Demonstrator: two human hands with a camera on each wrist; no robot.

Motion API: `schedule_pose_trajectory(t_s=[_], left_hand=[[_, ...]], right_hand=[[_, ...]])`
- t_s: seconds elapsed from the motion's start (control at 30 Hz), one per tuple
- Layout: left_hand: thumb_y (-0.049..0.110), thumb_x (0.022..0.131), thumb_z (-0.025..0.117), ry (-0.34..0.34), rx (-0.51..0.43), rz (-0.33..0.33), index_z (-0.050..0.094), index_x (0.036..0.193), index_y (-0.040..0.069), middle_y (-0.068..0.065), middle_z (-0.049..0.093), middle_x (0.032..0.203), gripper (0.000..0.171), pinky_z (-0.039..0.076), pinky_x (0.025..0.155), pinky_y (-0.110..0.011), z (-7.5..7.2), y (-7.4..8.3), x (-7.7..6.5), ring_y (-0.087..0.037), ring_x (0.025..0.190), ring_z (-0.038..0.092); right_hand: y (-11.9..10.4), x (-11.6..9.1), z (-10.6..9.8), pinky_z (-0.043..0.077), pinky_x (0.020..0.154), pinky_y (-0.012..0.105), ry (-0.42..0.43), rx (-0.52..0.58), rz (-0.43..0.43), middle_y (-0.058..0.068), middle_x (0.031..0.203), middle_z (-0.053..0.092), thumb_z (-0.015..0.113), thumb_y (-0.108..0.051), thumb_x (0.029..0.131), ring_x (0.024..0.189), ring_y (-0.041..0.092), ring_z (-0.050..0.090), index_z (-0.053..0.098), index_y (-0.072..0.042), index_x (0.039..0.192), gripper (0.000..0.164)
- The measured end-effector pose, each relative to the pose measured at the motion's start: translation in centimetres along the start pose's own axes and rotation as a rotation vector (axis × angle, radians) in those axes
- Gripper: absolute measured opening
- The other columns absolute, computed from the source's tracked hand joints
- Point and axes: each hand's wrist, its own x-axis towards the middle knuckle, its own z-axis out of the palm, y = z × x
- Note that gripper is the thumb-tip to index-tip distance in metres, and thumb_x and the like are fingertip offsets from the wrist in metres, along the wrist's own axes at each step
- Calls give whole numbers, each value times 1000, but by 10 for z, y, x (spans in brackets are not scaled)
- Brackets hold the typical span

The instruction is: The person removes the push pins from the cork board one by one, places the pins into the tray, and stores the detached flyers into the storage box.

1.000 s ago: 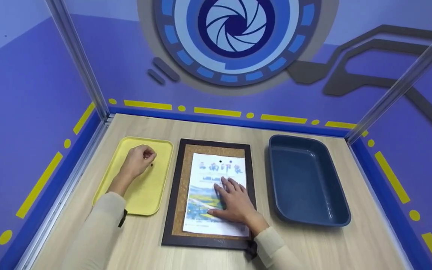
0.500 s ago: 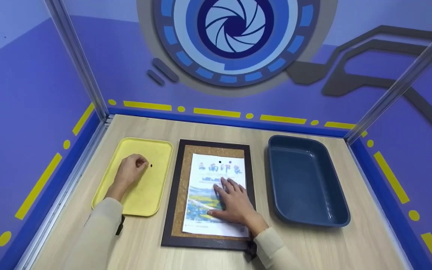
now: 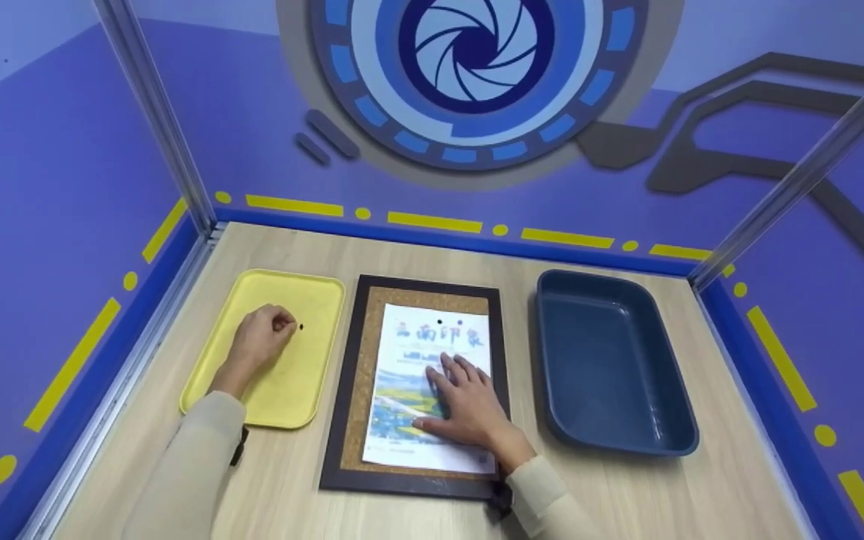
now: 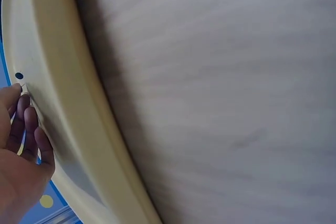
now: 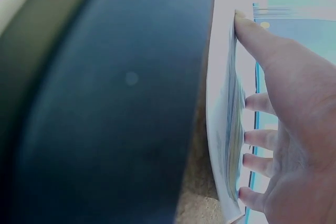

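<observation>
My left hand (image 3: 256, 337) is over the yellow tray (image 3: 282, 405), with thumb and fingertips together at a small dark thumbtack (image 3: 301, 327). In the left wrist view the thumbtack's round dark head (image 4: 19, 75) shows just beyond the fingertips, with a thin metal glint beside them. The fingers seem to pinch it. My right hand (image 3: 473, 409) lies with spread fingers on a printed sheet (image 3: 402, 405), on a dark-framed cork board (image 3: 359, 375). Near the sheet's top edge are a black tack (image 3: 439, 322) and a purplish tack (image 3: 460, 322).
A deep dark-blue bin (image 3: 604, 360) stands right of the board. All of these rest on a pale wooden table (image 3: 289, 495). Blue printed panels (image 3: 477, 195) and metal posts (image 3: 151, 97) enclose the back and sides.
My left hand has come down and slightly left over the tray, to the thumbtack, and has stayed there for the last half second. My right hand keeps its place on the sheet.
</observation>
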Motion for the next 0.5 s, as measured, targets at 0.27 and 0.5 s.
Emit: schedule_pose_trajectory(t_s=[0.27, 0.5], left_hand=[[15, 103, 67, 15, -60, 10, 75, 109, 2, -12, 71, 101, 16, 54, 85, -46, -5, 6, 3, -28, 93, 67], [16, 104, 65, 39, -101, -4, 73, 112, 2, -13, 70, 105, 18, 54, 87, -45, 3, 18, 6, -27, 96, 66]], right_hand=[[0, 1, -2, 29, 119, 66, 16, 7, -1, 16, 168, 36, 62, -81, 88, 155, 42, 31, 49, -19, 160, 95], [-1, 1, -1, 30, 119, 66, 13, 13, -9, 17, 168, 37, 64, -80, 88, 154, 43, 32, 50, -18, 159, 95]])
